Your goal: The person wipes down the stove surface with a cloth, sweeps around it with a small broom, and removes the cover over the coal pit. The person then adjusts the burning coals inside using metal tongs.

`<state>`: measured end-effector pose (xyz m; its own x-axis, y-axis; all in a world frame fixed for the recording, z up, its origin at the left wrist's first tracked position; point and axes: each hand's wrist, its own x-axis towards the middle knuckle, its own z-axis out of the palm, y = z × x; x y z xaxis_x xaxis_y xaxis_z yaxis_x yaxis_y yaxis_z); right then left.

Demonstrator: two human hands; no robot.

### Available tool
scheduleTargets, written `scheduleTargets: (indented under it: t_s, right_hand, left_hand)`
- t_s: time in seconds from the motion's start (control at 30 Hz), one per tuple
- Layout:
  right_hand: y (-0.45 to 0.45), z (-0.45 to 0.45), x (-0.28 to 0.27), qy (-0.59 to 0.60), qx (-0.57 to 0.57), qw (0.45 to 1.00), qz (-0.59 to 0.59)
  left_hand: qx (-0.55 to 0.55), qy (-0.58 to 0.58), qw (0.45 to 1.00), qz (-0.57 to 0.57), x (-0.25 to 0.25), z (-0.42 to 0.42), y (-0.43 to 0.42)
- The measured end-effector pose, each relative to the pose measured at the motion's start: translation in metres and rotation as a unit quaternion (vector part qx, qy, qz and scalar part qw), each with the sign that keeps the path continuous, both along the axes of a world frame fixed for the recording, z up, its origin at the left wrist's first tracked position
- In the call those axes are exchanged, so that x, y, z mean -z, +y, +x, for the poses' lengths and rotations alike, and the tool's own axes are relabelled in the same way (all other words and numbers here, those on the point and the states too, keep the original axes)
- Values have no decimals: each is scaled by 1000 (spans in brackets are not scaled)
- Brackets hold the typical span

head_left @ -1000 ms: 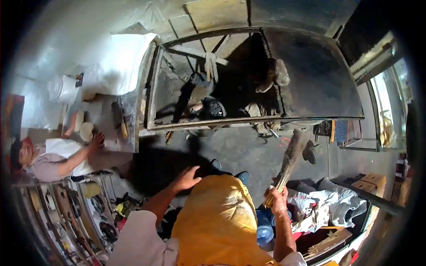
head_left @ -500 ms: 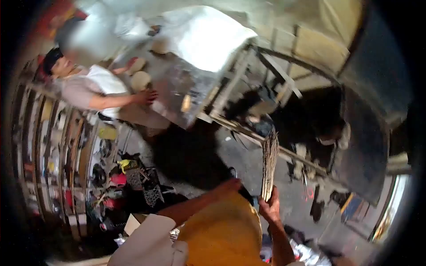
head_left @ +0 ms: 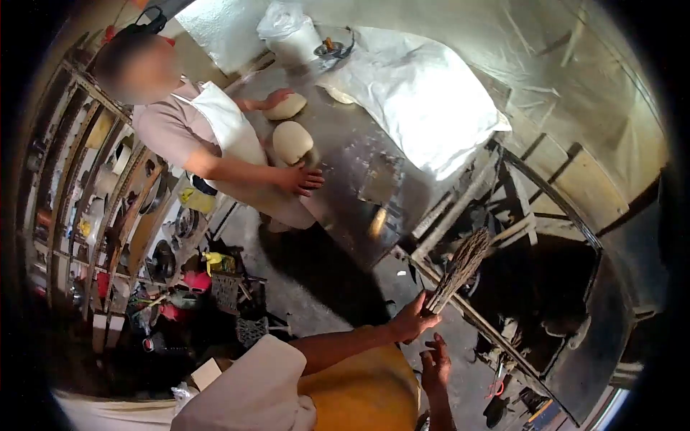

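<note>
- Head view, the thing I carry: the bundle of thin twigs (head_left: 463, 267) is in front of me, tilted up and away, its darker, spread end farther from my body and its cut ends down by my fingers.
- Head view, my left hand (head_left: 412, 320): it is closed around the lower end of the bundle, and nothing else that I can see holds it up.
- Head view, my right hand (head_left: 435, 365): it is empty and apart from the bundle, just below the left, with the fingers loosely bent and spread.
- Head view, how it should handle: I judge it light and dry, rough rather than slippery. The packed lower end looks fairly stiff, the thin tips springy and likely to snap if crushed. The place to take hold is that tight lower end, all the stems gathered in one firm fist; I cannot tell whether a tie binds them there.
- Head view, around it: the far end overlaps the metal frame (head_left: 496, 337) in my sight, but I cannot tell if they touch. Beyond to the left, a co-worker's hand (head_left: 300, 179) is beside a pale round lump (head_left: 292, 143) on the worktable (head_left: 339, 147).
</note>
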<state>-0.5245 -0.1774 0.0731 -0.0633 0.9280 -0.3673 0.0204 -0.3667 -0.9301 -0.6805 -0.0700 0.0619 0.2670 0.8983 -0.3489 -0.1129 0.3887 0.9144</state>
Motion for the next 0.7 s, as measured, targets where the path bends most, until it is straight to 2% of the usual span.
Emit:
scheduleTargets:
  t_s: [0.03,0.07,0.13,0.17,0.27,0.3,0.37,0.4,0.47,0.6,0.67,0.7]
  right_hand:
    - [5,-8,12,-16,-16,999,47]
    - [8,-13,21,-16,-18,999,45]
    - [21,-25,13,35,19,999,-33]
    - [29,-31,9,34,15,999,-33]
    - [39,-37,3,-24,-17,999,-44]
    - [38,-36,9,-36,-18,999,-37]
    - [34,-30,25,-49,-22,998,-28]
    - [29,-26,31,-39,-9,999,-29]
    - [19,-12,41,-30,0,999,-34]
    - [8,-1,39,-4,-22,999,-40]
    - [-2,6,26,8,-21,999,-38]
    - [-6,4,11,69,13,997,-38]
  left_hand:
    - [22,43,999,-24,-7,-19,14]
    - [19,43,999,-25,-4,-32,23]
    - [2,159,986,44,-2,-54,41]
    - [31,183,982,35,-2,-67,48]
    - [13,165,986,13,40,-75,43]
    - [12,163,987,11,33,-78,43]
    - [77,140,985,-60,9,-83,42]
    - [74,139,986,-60,14,-83,39]
    - [93,234,968,7,30,-79,23]
    - [130,220,966,40,34,-61,-9]
    - [179,125,974,-62,39,-44,-23]
    - [196,96,971,-94,33,-35,-26]
